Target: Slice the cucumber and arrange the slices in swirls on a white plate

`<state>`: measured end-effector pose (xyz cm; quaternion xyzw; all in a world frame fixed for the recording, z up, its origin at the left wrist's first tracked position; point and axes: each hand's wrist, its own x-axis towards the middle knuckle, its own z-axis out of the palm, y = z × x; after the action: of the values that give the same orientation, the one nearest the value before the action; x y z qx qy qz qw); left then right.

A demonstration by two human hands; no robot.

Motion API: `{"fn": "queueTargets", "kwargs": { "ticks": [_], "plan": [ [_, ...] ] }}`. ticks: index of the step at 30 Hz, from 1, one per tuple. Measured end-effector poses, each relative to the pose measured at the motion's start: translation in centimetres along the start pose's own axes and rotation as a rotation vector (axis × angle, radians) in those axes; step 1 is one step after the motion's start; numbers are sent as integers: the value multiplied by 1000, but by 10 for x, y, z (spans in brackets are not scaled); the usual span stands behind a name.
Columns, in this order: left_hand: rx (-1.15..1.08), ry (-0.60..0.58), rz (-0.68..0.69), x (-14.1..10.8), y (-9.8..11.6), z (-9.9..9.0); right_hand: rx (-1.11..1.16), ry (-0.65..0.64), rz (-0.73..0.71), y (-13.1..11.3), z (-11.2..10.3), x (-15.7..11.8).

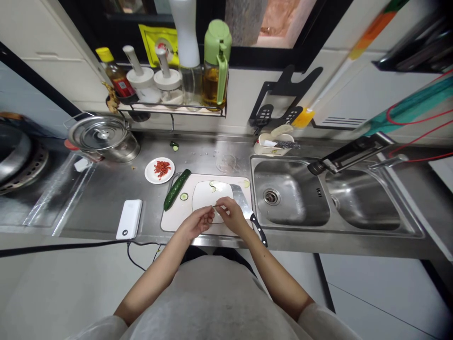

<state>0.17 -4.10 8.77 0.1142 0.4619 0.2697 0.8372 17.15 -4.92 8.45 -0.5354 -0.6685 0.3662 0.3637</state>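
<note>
Steel counter: runs left to right before you (95,198); the pan (14,151) at far left is cut off by the view's edge.
Your hands: left (201,221) and right (229,213) have fingertips pinched together on one thin piece (214,206), too small and edge-on to identify, above the white plate (201,191).
White plate: its near part is mostly hidden by your hands; one curved green strip (213,187) lies on its far side.
Knife: one, right of the plate; your right hand and forearm cover part of it, its black handle (258,229) pointing near and right.
Cucumber: one long piece (177,190) across the board's left edge, one slice (184,196) beside it, another pale slice (246,183) far right, two offcuts (174,146) beyond the board (173,219).
Red pieces: heaped on one round dish (149,175), too jumbled to count.
Sink: two basins (290,203), the right one partly hidden by the faucet (350,153).
</note>
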Motion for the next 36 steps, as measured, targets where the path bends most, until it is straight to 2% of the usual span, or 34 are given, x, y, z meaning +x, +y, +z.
{"fn": "queueTargets", "kwargs": {
  "ticks": [4,8,11,15,20,26,30,36],
  "plan": [
    [82,0,60,-1,7,0,14,-92,43,2,-4,2],
    [109,32,32,4,7,-1,27,-203,85,3,-9,7],
    [97,8,29,7,5,-2,31,-259,108,1,-13,10],
    [24,-9,74,9,2,0,69,-265,188,-1,-12,11],
    [19,20,143,7,1,3,140,-233,205,-2,-6,9],
    [138,5,182,8,5,0,170,-231,224,-4,-5,9],
    [220,20,203,9,10,1,159,-220,289,1,-4,10],
    [353,33,252,9,12,5,261,-233,373,9,0,11]
  ]
}}
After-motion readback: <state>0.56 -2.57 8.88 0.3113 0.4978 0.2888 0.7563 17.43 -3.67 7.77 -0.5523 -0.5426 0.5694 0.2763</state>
